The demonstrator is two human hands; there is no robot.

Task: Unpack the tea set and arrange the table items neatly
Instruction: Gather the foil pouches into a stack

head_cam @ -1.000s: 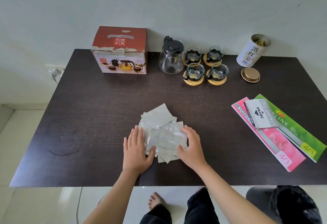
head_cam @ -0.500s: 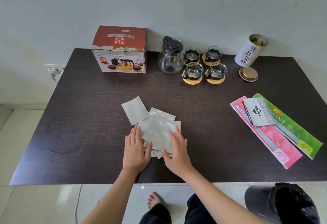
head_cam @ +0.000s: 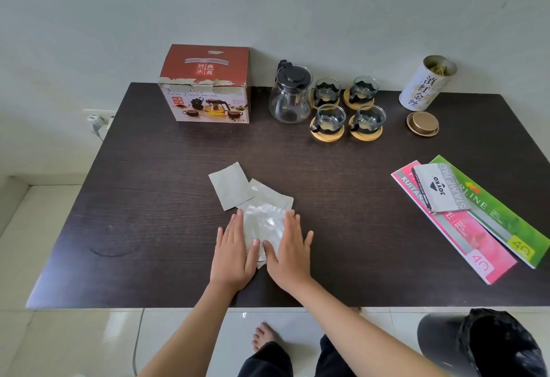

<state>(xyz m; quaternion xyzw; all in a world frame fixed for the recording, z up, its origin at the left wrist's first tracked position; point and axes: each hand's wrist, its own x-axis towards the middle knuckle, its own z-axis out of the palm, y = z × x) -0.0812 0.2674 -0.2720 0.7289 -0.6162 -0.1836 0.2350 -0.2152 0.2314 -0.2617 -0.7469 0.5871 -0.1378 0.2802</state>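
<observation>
— What's different from a second ago?

— The silver sachets (head_cam: 265, 223) were a loose fan; now most sit in one tighter pile between my palms. One sachet (head_cam: 230, 185) has slid out to the pile's ten o'clock, overlapping it only at a corner.

— And your hands?

— My left hand (head_cam: 233, 253) lies flat, fingers together, pressed against the pile's left edge. My right hand (head_cam: 290, 250) mirrors it on the right edge, and has come in closer than before. Neither one pinches anything; both just squeeze the stack square.

— The tea set itself?

— Already out. Starting at eleven o'clock, the box (head_cam: 205, 85) stands at the back of the table (head_cam: 148, 227); at twelve to one, the glass teapot (head_cam: 290, 94) and four cups (head_cam: 346, 108) on coasters; further right, the open tea tin (head_cam: 427, 83) with its lid (head_cam: 422, 123) in front.

— So what remains?

— I judge the stray sachet needs gathering back before the pile counts as neat.
</observation>
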